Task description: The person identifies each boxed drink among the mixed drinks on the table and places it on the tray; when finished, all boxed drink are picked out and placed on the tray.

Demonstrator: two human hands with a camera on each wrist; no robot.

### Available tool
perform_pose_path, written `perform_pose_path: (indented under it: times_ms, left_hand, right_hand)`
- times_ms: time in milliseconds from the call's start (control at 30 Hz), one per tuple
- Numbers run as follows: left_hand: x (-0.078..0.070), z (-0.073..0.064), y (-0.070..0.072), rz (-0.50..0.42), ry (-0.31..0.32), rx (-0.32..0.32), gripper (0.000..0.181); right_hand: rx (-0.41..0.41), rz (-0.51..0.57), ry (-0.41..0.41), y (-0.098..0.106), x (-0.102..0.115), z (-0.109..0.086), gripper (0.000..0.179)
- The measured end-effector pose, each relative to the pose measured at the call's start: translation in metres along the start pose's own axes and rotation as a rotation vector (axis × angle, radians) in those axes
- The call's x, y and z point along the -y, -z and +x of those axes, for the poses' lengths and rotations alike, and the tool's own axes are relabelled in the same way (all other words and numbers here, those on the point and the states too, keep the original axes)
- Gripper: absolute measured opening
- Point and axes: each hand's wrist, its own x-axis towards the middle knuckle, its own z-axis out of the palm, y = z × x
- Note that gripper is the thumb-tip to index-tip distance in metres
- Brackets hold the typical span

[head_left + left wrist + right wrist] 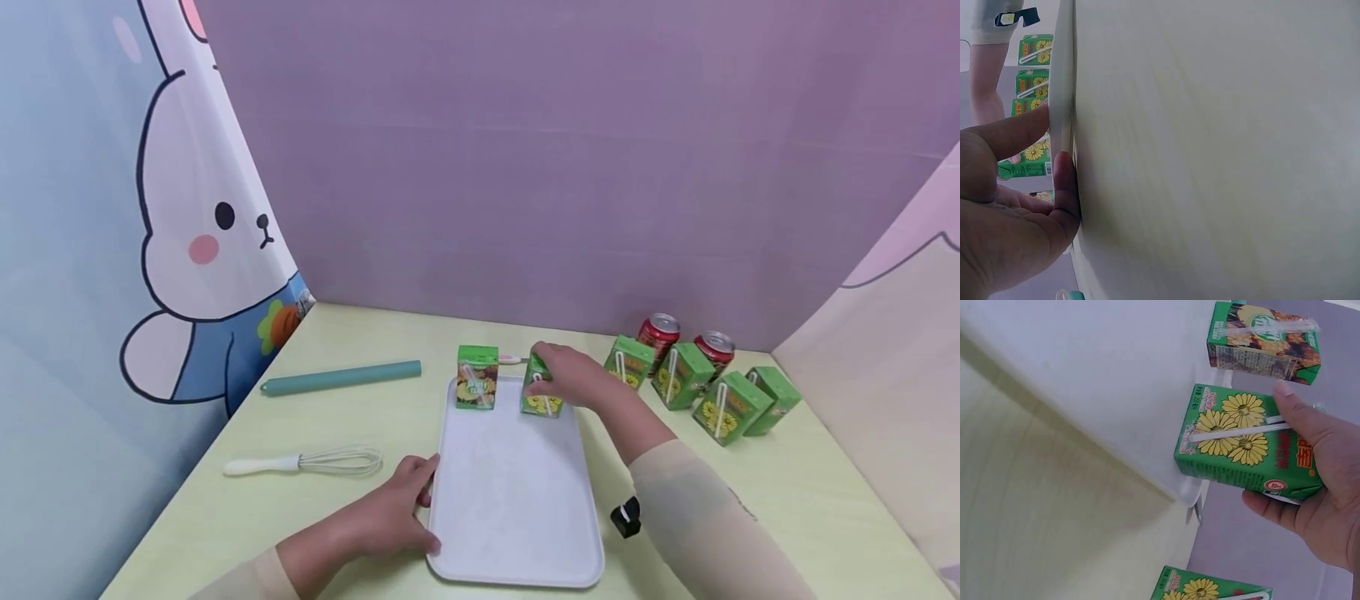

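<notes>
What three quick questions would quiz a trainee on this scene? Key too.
1. Which thing does the right grip hold: (a) whisk, (b) carton, (c) rod?
2. True or false: the left grip touches the tray.
3. How many cans show in the head view?

Key:
1. b
2. True
3. Two
</notes>
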Motion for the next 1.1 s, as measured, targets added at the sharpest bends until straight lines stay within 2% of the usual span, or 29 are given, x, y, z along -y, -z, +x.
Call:
perform_pose_path:
  times_ms: [267, 367, 467, 600, 667, 833, 933, 1100]
  left_hand:
    - [-0.002, 0.0, 0.002, 0.02, 0.008, 0.003, 0.115]
    - [-0.003, 0.0, 0.002, 0.014, 0.012, 0.003, 0.115]
    - [-0.004, 0.0, 0.001, 0.004, 0.01, 0.004, 0.115]
    - [-0.004, 0.0, 0.001, 0.001, 0.011, 0.001, 0.115]
    - [-0.004, 0.0, 0.001, 0.003, 0.013, 0.0, 0.115]
    - [-0.004, -0.001, 0.001, 0.005, 0.014, -0.001, 0.114]
    - [-0.004, -0.001, 0.001, 0.012, 0.014, -0.003, 0.114]
    - [-0.004, 0.0, 0.001, 0.017, 0.021, 0.0, 0.115]
  right_hand:
    - [-0.03, 0.005, -0.004, -0.004, -0.003, -0.001, 0.064]
    - [-0.041, 0.006, -0.011, -0.005, -0.003, -0.004, 0.069]
    - [-0.064, 0.048, -0.002, -0.001, -0.006, -0.01, 0.075]
    - [-0.148, 0.136, 0.018, 0.011, -0.019, -0.019, 0.082]
    - [-0.205, 0.148, -0.009, 0.02, -0.029, -0.024, 0.085]
    - [-0.311, 0.104, -0.153, 0.04, -0.058, -0.037, 0.093]
    - [-0.31, 0.071, -0.209, 0.044, -0.073, -0.043, 0.096]
    - [-0.256, 0.028, -0.273, 0.038, -0.091, -0.048, 0.096]
